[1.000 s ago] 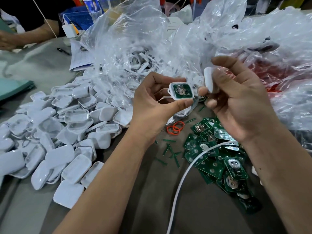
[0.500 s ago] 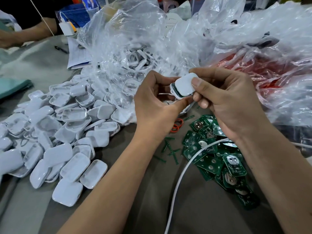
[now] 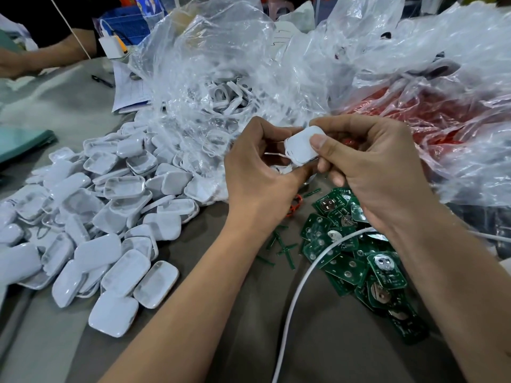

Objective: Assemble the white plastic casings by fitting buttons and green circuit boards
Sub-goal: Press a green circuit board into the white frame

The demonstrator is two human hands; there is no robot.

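Both my forearms reach in from the bottom edge, bare, angled toward each other, hands meeting above the table. My left hand (image 3: 257, 172) is curled, back toward me, thumb along the lower edge of a casing (image 3: 301, 147) and fingers bent round its far side. My right hand (image 3: 378, 167) grips the casing from the right, thumb flat on top, fingers wrapped behind.

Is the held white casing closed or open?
Closed: the small white plastic casing shows only its cover, no green board, pressed between left hand and right hand.
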